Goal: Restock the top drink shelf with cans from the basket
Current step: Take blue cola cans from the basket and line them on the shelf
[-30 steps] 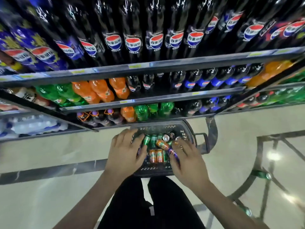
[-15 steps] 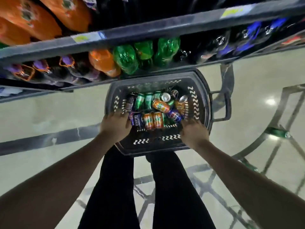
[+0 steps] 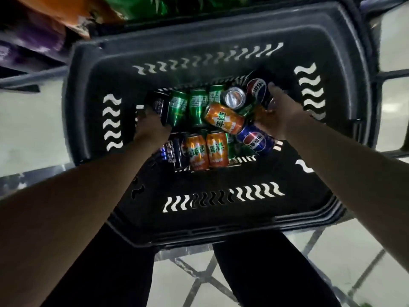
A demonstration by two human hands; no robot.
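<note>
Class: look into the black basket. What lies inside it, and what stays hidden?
Inside the basket: green cans, orange cans, blue cola cans, dark cans. Both hands cover more cans; lower layers are hidden.

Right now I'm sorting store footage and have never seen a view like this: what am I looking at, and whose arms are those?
There is one picture, taken by a wide-angle camera worn on a person's head and pointing down. The two bare arms are the wearer's own; the dark legs below are theirs too.

Both hands reach into a dark plastic basket standing on a pale floor. Drink cans lie loose on its bottom: green cans, orange cans, a blue can and black cans.

The left hand closes around a black can at the left end of the pile. The right hand grips a dark cola can at the far right. Neither can looks clear of the pile yet.

The blurred orange and green shapes at the top edge are bottles on a low shelf.
</note>
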